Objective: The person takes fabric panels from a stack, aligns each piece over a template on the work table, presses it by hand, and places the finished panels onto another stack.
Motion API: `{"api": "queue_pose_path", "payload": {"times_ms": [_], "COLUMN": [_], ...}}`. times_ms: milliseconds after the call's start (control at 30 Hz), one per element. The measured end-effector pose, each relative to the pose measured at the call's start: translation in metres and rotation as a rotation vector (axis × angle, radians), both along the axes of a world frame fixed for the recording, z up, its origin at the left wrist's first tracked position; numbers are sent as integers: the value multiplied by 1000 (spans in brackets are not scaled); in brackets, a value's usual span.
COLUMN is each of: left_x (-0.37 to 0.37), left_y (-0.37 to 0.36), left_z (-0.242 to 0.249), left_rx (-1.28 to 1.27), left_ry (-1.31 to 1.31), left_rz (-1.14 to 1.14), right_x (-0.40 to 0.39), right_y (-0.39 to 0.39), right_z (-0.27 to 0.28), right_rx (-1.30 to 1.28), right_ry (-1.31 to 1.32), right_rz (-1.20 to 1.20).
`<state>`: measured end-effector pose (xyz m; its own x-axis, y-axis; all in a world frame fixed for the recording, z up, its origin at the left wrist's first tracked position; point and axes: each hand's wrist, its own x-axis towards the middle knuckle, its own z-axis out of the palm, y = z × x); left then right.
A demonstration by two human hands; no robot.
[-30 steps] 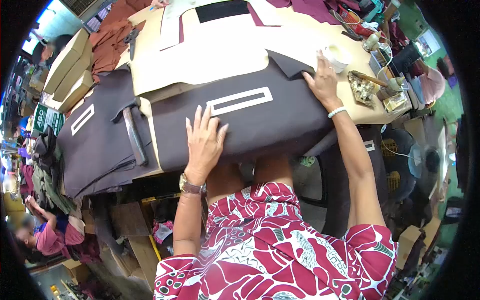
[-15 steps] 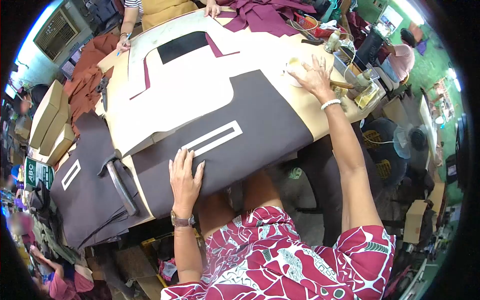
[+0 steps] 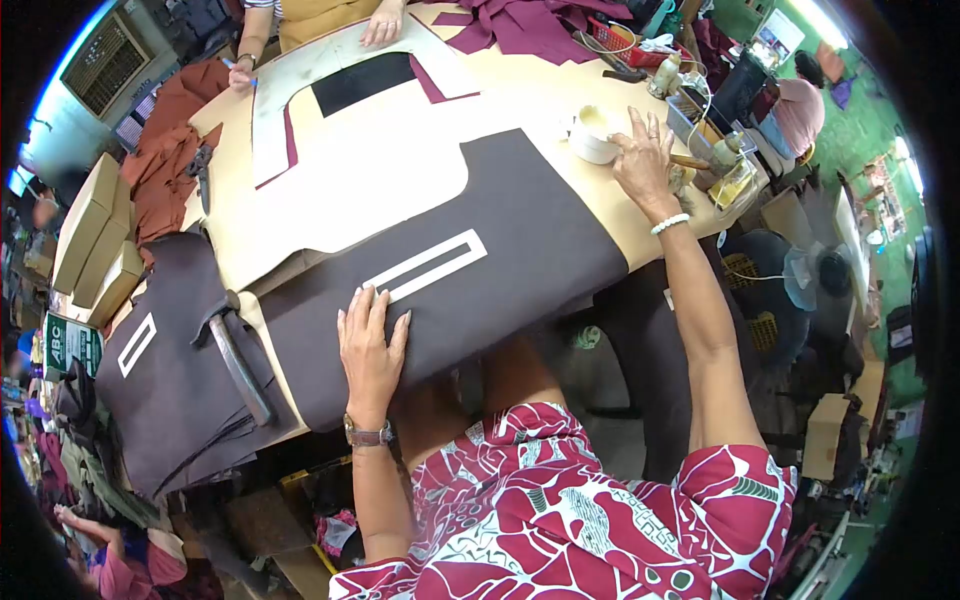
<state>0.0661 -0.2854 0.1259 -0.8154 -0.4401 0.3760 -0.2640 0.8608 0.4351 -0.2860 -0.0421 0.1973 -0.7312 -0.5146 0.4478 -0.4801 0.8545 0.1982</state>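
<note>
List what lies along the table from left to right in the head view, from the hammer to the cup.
Hammer → left hand flat on the dark fabric → white slotted template → white cup → right hand.

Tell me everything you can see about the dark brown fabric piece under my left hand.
The dark brown fabric piece looks like matte woven cloth, lying flat on the table's near edge and drooping slightly over it. A white slotted rectangular template rests on it at a slant. The left hand presses flat on its near edge. A cream pattern sheet overlaps its far side.
</note>
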Motion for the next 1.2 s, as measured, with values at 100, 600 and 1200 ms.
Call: {"api": "queue_pose_path", "payload": {"times_ms": [100, 600, 1200], "left_x": [0, 0, 0], "left_y": [-1, -3, -8], "left_z": [-3, -12, -19], "left_rx": [12, -23, -15], "left_ry": [9, 45, 103], "left_rz": [3, 0, -32], "right_x": [5, 177, 198], "right_y": [-5, -91, -111], "right_z": [-1, -44, -41], "right_rx": [75, 10, 651], "right_ry": [-30, -674, -169], "right_rz": [-5, 368, 142]}}
